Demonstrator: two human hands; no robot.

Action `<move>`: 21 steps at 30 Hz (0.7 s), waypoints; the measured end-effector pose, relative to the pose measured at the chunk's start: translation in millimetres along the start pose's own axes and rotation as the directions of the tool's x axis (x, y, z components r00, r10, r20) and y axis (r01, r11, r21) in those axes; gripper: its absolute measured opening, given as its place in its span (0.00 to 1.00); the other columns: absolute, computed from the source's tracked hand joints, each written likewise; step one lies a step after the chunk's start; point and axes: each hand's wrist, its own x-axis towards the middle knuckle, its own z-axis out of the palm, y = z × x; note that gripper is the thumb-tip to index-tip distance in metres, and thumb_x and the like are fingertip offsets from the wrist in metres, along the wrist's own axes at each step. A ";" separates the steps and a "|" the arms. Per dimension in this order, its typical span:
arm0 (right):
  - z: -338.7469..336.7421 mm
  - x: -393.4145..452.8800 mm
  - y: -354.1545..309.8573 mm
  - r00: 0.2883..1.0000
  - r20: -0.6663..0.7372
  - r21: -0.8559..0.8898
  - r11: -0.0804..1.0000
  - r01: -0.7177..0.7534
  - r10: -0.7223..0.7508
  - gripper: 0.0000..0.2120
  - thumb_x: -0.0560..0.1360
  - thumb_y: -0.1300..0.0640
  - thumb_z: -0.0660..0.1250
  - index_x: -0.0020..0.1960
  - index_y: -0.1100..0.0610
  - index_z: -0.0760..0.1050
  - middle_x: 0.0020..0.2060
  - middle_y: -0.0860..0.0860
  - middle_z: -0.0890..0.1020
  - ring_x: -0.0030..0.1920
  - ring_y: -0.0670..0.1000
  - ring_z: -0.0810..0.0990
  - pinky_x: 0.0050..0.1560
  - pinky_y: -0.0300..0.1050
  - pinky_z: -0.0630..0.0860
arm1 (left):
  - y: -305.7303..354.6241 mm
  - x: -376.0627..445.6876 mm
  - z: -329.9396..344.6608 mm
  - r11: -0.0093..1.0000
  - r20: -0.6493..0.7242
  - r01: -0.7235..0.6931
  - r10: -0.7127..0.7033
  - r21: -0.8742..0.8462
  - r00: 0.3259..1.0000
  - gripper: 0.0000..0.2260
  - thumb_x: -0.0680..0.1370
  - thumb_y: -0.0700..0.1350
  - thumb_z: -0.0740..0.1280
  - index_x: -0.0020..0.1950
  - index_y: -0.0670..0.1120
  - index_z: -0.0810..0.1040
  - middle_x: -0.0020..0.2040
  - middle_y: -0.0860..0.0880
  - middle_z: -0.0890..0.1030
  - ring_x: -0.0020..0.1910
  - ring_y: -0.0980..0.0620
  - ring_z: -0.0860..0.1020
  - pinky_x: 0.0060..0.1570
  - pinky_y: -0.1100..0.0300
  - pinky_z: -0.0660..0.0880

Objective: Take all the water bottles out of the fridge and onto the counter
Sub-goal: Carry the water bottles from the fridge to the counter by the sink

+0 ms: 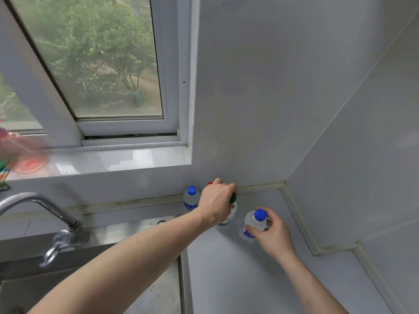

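Several clear water bottles stand on the grey counter (238, 268) near the back wall. My left hand (216, 203) grips a green-capped bottle (232, 203) from above. My right hand (273, 233) holds a blue-capped bottle (254, 223) with a blue label, upright on the counter. Another blue-capped bottle (191, 198) stands free at the back, left of my left hand. A red cap (209, 184) of a further bottle peeks out behind my left hand; its body is hidden. The fridge is out of view.
A steel sink (136, 288) with a chrome tap (45, 214) lies left of the counter. A window (97, 64) with a white sill sits above it. Pink, blurred items (22, 155) rest on the sill's left end. Walls close the counter at back and right.
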 end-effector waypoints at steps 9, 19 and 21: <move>7.9 55.2 1.0 0.998 0.001 -0.006 0.998 -0.062 0.062 0.26 0.68 0.56 0.83 0.63 0.48 0.78 0.51 0.44 0.84 0.49 0.45 0.82 0.47 0.43 0.76 | -11.5 42.3 6.5 0.990 -0.014 0.134 -0.135 -0.037 0.991 0.12 0.75 0.42 0.72 0.58 0.48 0.78 0.48 0.46 0.83 0.54 0.43 0.74 0.42 0.55 0.64; 41.5 115.1 -1.2 0.998 -0.001 -0.036 0.997 -0.064 0.064 0.22 0.70 0.55 0.82 0.59 0.46 0.76 0.53 0.47 0.82 0.54 0.51 0.78 0.53 0.44 0.74 | -16.3 65.3 10.9 0.980 0.001 0.185 -0.185 -0.067 0.983 0.10 0.77 0.43 0.72 0.57 0.48 0.76 0.49 0.48 0.83 0.53 0.43 0.75 0.41 0.53 0.72; 48.5 122.8 0.7 0.997 0.003 -0.033 0.996 -0.083 0.084 0.22 0.71 0.56 0.81 0.61 0.47 0.77 0.55 0.47 0.81 0.54 0.51 0.77 0.51 0.43 0.73 | -15.6 67.8 11.9 0.981 0.013 0.185 -0.185 -0.065 0.983 0.09 0.78 0.44 0.71 0.56 0.48 0.76 0.49 0.48 0.83 0.53 0.43 0.75 0.41 0.54 0.72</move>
